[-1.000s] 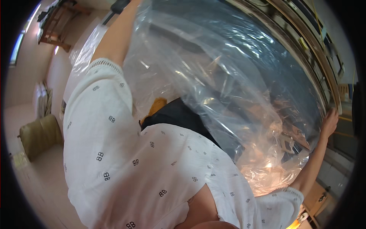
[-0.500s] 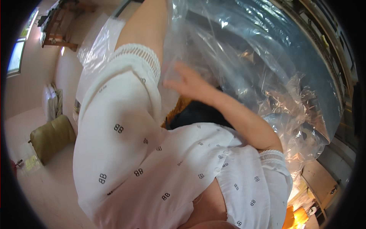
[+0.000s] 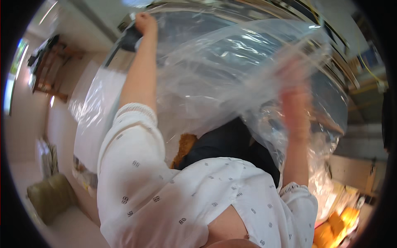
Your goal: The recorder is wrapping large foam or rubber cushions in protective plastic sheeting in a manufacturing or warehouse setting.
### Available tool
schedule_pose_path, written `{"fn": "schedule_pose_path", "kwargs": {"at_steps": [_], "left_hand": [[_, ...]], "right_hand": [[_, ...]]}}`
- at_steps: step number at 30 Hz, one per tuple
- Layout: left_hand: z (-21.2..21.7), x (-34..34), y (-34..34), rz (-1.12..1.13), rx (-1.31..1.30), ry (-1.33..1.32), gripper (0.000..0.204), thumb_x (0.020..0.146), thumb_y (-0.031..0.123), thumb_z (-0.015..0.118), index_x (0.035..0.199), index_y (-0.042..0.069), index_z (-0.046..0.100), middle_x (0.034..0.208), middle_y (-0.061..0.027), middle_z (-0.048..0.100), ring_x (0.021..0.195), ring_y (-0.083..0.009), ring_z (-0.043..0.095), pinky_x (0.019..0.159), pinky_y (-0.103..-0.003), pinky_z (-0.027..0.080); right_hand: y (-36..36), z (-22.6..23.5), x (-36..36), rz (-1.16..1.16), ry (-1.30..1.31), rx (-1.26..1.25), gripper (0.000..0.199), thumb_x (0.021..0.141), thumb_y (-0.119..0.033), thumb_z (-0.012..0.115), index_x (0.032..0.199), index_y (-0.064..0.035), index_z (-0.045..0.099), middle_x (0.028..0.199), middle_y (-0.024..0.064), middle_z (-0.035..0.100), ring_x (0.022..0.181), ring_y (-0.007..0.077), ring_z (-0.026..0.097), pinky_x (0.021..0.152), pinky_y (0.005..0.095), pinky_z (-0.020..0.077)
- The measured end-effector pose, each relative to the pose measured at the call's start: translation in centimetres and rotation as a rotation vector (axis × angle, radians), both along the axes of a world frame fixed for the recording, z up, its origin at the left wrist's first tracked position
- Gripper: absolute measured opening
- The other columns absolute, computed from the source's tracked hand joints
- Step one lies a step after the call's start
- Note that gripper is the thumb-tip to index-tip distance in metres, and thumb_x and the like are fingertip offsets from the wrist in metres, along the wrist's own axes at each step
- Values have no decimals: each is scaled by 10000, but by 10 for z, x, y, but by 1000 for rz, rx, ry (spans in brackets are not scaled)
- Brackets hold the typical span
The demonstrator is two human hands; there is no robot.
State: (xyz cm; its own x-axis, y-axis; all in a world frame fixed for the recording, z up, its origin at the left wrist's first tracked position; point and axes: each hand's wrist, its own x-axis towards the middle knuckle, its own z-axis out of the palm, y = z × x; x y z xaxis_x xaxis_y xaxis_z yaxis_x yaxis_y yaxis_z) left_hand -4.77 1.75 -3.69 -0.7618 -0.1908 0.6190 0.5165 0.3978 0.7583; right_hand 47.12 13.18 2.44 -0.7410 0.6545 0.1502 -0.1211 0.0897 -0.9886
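A large, wrinkled sheet of clear plastic [image 3: 198, 68] is spread in front of me, its right part raised in folds. At its far left corner my left hand [image 3: 145, 24] is closed, its fingers curled on the plastic's edge; a small dark thing [image 3: 130, 39] lies just beside the wrist. My right hand [image 3: 292, 76] is on the right among the raised folds. Motion smears its fingers and the film partly covers them, so its grip does not show.
Wooden rails [image 3: 343, 68] run along the far right side. An olive cushion [image 3: 51, 198] lies at the lower left, and a wooden stand [image 3: 51, 84] is farther back. Orange material [image 3: 339, 227] is at the lower right. A brown fuzzy piece [image 3: 184, 149] shows beside my dark-clothed lap [image 3: 225, 142].
My right hand has swung from the middle out to the right, and the plastic there has risen in folds. My left hand has come into view at the far left corner.
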Motion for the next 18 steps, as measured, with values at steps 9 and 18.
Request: {"fn": "schedule_pose_path", "kwargs": {"at_steps": [9, 18], "left_hand": [[-15, -27, -29, -25, 61, 27, 226, 795, 194, 548, 893, -10, 546, 847, -171, 588, 796, -309, 568, 734, -368, 437], [-41, -38, 0, -209, 97, 9, 231, 809, 198, 561, 846, -30, 554, 786, -149, 576, 690, -258, 536, 670, -346, 450]], "right_hand": [[38, 90, 79, -282, 645, -155, 321, 917, -277, 433, 1100, -33, 534, 973, 129, 563, 792, 216, 576, 729, 357, 492], [76, 74, 121, -1232, 290, 952, 236, 899, -250, 464, 951, -47, 572, 785, 81, 558, 714, 181, 559, 650, 332, 470]]}}
